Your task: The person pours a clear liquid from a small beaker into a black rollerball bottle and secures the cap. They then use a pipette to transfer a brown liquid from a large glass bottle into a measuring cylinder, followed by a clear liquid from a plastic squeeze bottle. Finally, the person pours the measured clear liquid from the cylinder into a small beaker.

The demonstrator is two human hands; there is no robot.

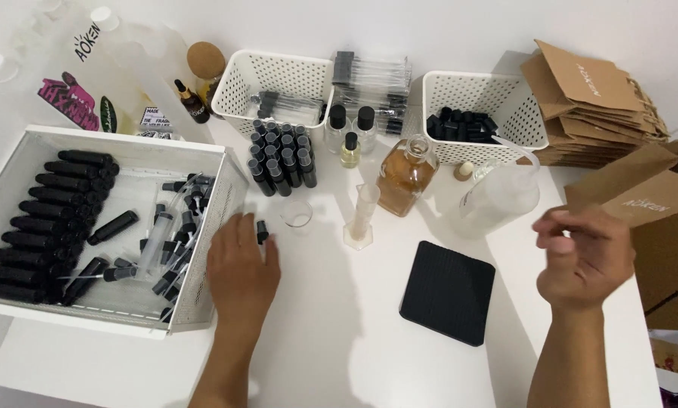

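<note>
brown paper bags [592,102] lie stacked at the far right behind a white basket [481,113] of black caps. my left hand [241,268] rests flat, fingers loose, touching a small black cap [262,230] beside the tray [203,249] of black vials. my right hand [585,257] hovers, fingertips pinched together.

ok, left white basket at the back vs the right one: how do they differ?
The left basket holds clear tubes with dark tips lying flat; the right basket holds a heap of small black caps. The left basket stands behind the cluster of black vials; the right basket stands behind the amber glass bottle and beside the brown paper bags. Both are white, perforated, open-topped and upright on the white table.
</note>
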